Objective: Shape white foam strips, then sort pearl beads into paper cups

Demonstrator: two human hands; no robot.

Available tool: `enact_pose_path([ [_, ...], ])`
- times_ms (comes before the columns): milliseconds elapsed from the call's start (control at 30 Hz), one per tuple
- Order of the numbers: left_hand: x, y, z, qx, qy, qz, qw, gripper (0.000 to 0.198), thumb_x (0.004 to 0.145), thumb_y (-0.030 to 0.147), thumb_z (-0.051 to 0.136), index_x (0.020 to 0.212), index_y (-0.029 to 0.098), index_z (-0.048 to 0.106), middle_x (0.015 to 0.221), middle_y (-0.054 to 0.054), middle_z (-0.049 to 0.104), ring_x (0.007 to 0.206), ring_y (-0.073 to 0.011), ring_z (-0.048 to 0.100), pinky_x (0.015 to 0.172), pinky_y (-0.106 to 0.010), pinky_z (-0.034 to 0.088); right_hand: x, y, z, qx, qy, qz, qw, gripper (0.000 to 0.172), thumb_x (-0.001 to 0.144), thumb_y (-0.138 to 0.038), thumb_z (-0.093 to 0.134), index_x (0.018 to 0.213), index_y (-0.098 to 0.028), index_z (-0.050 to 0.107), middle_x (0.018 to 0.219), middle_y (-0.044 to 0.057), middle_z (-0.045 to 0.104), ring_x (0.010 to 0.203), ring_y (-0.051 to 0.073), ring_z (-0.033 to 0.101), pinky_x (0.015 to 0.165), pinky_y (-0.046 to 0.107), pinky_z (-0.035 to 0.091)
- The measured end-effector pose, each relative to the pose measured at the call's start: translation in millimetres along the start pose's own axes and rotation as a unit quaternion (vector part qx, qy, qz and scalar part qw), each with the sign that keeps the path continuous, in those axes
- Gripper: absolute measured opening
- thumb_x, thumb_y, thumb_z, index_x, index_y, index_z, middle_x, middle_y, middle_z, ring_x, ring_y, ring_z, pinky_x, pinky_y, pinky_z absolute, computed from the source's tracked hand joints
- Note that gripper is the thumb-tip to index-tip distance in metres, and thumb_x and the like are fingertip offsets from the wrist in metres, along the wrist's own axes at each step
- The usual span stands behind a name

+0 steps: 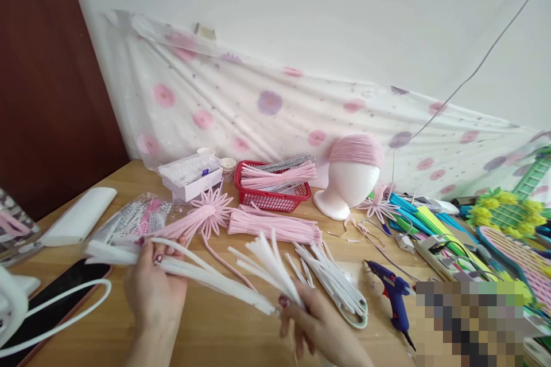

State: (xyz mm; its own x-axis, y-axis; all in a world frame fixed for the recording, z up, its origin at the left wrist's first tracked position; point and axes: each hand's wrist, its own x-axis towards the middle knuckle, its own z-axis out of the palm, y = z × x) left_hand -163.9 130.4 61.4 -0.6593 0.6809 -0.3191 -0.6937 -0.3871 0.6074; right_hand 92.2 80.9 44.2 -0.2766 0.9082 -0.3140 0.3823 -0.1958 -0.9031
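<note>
My left hand (157, 275) is closed around a bunch of white pipe cleaners (215, 285) that stretches across to the right. Between the fingers and thumb of my right hand (318, 318) is a second white bunch (273, 264), its ends fanned upward. The tip of the left bunch comes close to my right fingertips; whether they touch is unclear. On the table beside my right hand lies a looped bundle of white pipe cleaners (331, 281). Behind both hands are a pink pipe-cleaner flower (210, 212) and a thick pink pipe-cleaner bundle (273, 225).
A red basket (273, 202) of pink and silver stems stands behind, near a white foam head (350, 183) with a pink wrapped cap. At right lie a blue glue gun (394, 292) and a power strip (439, 258). A phone (55, 309) and white cable are at left.
</note>
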Motion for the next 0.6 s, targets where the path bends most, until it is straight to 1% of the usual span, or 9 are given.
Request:
enact_pose_path([
  [67,11,10,-5.7,-0.02,0.029,-0.009,0.999,0.026,0.088,0.01,0.058,0.067,0.02,0.046,0.055,0.009,0.037,0.046,-0.0071,0.04,0.061,-0.02,0.054,-6,-9,-31,-0.079,0.115,-0.063,0.988,0.035,0.091,-0.054,0.052,0.085,-0.02,0.061,0.06,-0.001,0.063,0.041,0.012,0.052,0.039,0.022,0.036],
  [133,17,16,-9.9,-0.041,0.047,-0.029,0.998,0.029,0.089,0.005,0.052,0.065,0.019,0.046,0.054,0.008,0.039,0.044,-0.0062,0.038,0.056,-0.017,0.052,-10,-30,-65,-0.179,0.209,-0.145,0.95,0.031,0.09,-0.05,0.054,0.083,-0.021,0.063,0.059,-0.001,0.057,0.052,0.016,0.053,0.048,0.026,0.04],
  [200,19,17,-11.5,-0.059,0.047,-0.05,0.996,0.033,0.09,0.002,0.047,0.062,0.019,0.042,0.051,0.008,0.035,0.041,-0.0051,0.034,0.05,-0.014,0.047,-6,-66,-95,-0.276,0.32,-0.192,0.886,0.033,0.092,-0.051,0.051,0.075,-0.022,0.057,0.061,0.0,0.054,0.057,0.018,0.052,0.054,0.029,0.04],
  [267,16,13,-11.5,-0.065,0.033,-0.073,0.995,0.033,0.091,0.003,0.046,0.062,0.018,0.043,0.05,0.008,0.034,0.04,-0.0049,0.031,0.045,-0.012,0.043,11,-111,-116,-0.354,0.396,-0.205,0.822,0.035,0.094,-0.051,0.046,0.074,-0.023,0.052,0.062,0.0,0.054,0.062,0.021,0.054,0.06,0.032,0.042],
  [300,14,10,-11.5,-0.065,0.031,-0.083,0.994,0.032,0.091,0.003,0.047,0.063,0.018,0.044,0.049,0.008,0.034,0.039,-0.005,0.03,0.044,-0.012,0.042,25,-135,-123,-0.389,0.408,-0.206,0.8,0.033,0.096,-0.05,0.044,0.079,-0.023,0.053,0.064,0.001,0.055,0.064,0.023,0.056,0.063,0.034,0.043],
  [333,12,6,-11.8,-0.064,0.031,-0.091,0.993,0.031,0.091,0.004,0.048,0.063,0.018,0.044,0.048,0.009,0.034,0.039,-0.005,0.03,0.044,-0.013,0.043,41,-158,-128,-0.414,0.398,-0.2,0.794,0.032,0.098,-0.048,0.041,0.085,-0.023,0.055,0.069,0.003,0.058,0.068,0.025,0.058,0.066,0.036,0.044],
  [433,9,-7,-15.4,-0.055,0.053,-0.109,0.991,0.032,0.09,0.005,0.051,0.062,0.018,0.043,0.046,0.01,0.035,0.039,-0.0052,0.033,0.051,-0.015,0.048,89,-204,-131,-0.432,0.35,-0.207,0.805,0.025,0.093,-0.042,0.055,0.102,-0.019,0.059,0.086,0.011,0.068,0.086,0.03,0.064,0.077,0.04,0.047],
  [533,7,-17,-19.8,-0.043,0.074,-0.129,0.988,0.034,0.091,0.01,0.053,0.061,0.018,0.04,0.046,0.01,0.037,0.039,-0.0054,0.035,0.055,-0.017,0.05,106,-210,-117,-0.438,0.302,-0.225,0.817,0.039,0.091,-0.039,0.062,0.122,-0.015,0.056,0.117,0.019,0.067,0.114,0.034,0.059,0.092,0.044,0.045],
  [600,4,-22,-19.9,-0.037,0.079,-0.137,0.987,0.036,0.092,0.012,0.055,0.06,0.018,0.039,0.047,0.01,0.036,0.039,-0.0051,0.035,0.055,-0.017,0.048,96,-195,-99,-0.433,0.259,-0.239,0.83,0.036,0.097,-0.038,0.052,0.126,-0.016,0.055,0.121,0.018,0.067,0.112,0.03,0.062,0.092,0.041,0.047],
])
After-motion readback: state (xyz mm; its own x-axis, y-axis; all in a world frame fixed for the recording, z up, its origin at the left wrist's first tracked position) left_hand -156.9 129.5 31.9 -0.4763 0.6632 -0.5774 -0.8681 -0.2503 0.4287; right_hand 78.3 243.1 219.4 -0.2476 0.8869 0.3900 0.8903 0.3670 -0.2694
